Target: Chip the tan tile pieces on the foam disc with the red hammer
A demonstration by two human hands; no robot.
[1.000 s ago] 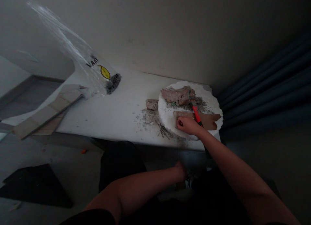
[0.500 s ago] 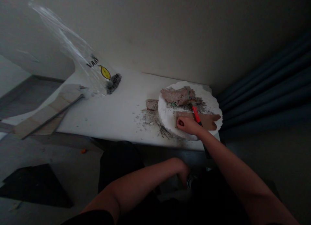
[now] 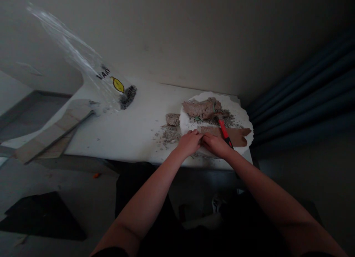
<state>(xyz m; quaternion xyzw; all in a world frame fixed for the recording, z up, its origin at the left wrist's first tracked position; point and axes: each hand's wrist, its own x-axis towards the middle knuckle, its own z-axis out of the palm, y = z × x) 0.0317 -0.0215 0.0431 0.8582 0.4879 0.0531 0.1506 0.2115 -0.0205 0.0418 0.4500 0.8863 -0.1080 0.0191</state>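
A round white foam block (image 3: 238, 112) lies on a white table (image 3: 133, 127). On it are a flat brown piece (image 3: 235, 135), a rough grey-brown chunk (image 3: 201, 108) and a red-handled tool (image 3: 224, 130). My right hand (image 3: 215, 145) rests closed on the left end of the brown piece, beside the tool. My left hand (image 3: 190, 142) lies on the block's near-left edge, fingers together and touching my right hand. What either hand holds, if anything, is hidden.
Grey crumbs and thin nails (image 3: 169, 133) are scattered left of the block, with another chunk (image 3: 173, 119). A clear plastic bag (image 3: 111, 87) with dark contents leans at the back left. Wooden boards (image 3: 52, 131) overhang the table's left end. Dark curtains (image 3: 305, 94) hang at the right.
My left hand has risen from below the table edge to the foam block and now touches my right hand. The right hand has stayed on the brown piece.
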